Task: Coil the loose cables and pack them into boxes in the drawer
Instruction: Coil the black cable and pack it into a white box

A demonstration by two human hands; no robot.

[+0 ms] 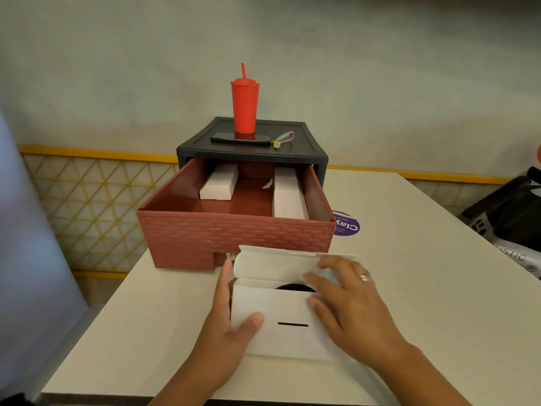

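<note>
A white cardboard box (281,332) lies on the table in front of the pulled-out brick-red drawer (234,232). Its lid flap (272,262) is half raised, and a dark coiled cable (292,287) shows in the gap. My left hand (231,326) grips the box's left side, thumb on the front face. My right hand (348,303) rests on the box's right part, fingers on the lid flap. Inside the drawer lie two closed white boxes, one at the left (219,183) and one along the right wall (288,194).
The drawer belongs to a dark grey cabinet (310,150) that carries a red tumbler with straw (244,106), a black phone (240,139) and a keychain (282,139). A purple round sticker (348,225) is on the table. Dark bags (509,212) sit at the right.
</note>
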